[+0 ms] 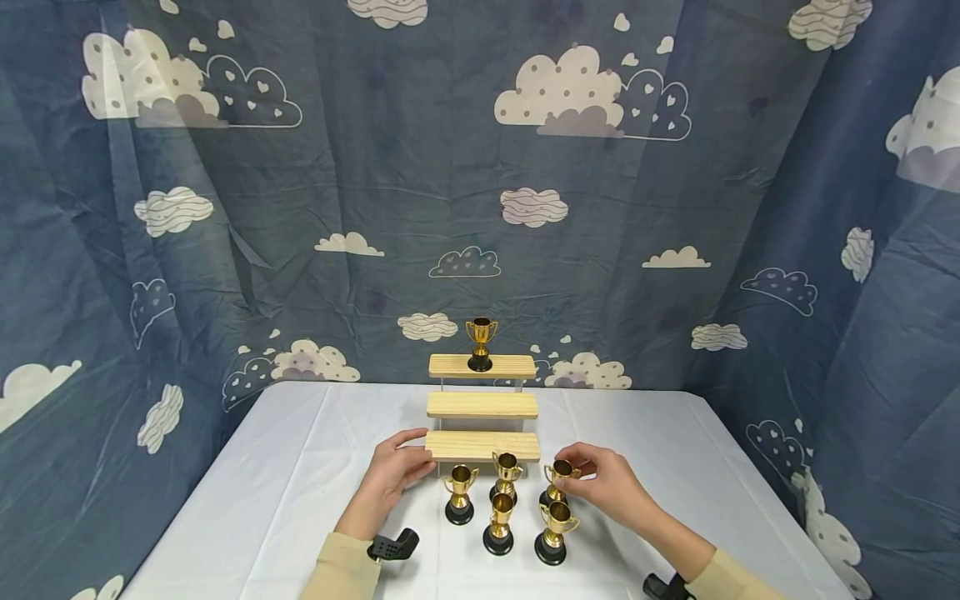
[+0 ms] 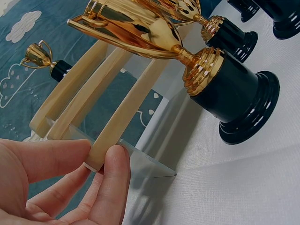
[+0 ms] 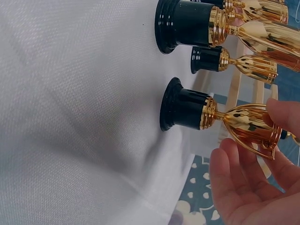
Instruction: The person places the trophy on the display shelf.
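My left hand (image 1: 393, 472) pinches the left end of the lowest wooden plank (image 1: 482, 447) of a three-step display stand. The left wrist view shows thumb and fingertips on either side of that plank end (image 2: 105, 143). With its thumb and fingers, my right hand (image 1: 611, 483) holds a small gold trophy cup (image 3: 246, 124) near its rim and handle. This cup stands upright, its black base (image 3: 185, 108) at the white tabletop. Several matching trophy cups stand close by, among them one at the left (image 1: 460, 493) and one in front (image 1: 556, 533).
Another gold trophy cup (image 1: 480, 343) stands on the stand's top plank (image 1: 442, 365), above the middle plank (image 1: 482, 405). A white cloth (image 1: 300, 467) covers the table. Behind it hangs a blue curtain (image 1: 420, 167) with cloud prints.
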A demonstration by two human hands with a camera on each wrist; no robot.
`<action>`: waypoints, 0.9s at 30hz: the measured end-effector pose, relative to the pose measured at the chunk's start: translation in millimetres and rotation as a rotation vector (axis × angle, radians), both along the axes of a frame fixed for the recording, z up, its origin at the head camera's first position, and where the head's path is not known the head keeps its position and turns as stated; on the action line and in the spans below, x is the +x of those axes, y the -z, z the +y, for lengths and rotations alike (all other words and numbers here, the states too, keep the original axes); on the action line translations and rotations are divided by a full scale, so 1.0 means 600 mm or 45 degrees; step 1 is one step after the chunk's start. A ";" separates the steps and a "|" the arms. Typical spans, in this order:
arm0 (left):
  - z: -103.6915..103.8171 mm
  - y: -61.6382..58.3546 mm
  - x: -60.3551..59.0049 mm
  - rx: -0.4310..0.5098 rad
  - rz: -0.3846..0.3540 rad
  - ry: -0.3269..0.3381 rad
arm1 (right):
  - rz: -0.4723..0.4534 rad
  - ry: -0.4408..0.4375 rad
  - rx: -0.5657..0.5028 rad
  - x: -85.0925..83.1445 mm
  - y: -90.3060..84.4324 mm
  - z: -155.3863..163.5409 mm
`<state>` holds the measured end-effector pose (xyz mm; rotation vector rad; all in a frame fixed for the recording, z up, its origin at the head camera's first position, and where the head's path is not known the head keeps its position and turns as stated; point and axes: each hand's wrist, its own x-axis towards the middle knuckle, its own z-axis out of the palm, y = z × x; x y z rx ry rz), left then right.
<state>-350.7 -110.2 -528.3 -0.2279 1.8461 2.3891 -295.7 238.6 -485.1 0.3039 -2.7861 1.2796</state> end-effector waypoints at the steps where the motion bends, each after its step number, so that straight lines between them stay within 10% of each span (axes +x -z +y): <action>1: 0.000 0.000 -0.001 0.002 0.001 0.001 | 0.000 -0.002 -0.002 0.000 0.000 0.000; 27: 0.000 -0.001 -0.002 0.019 -0.001 -0.001 | -0.004 0.009 -0.006 0.001 0.002 0.002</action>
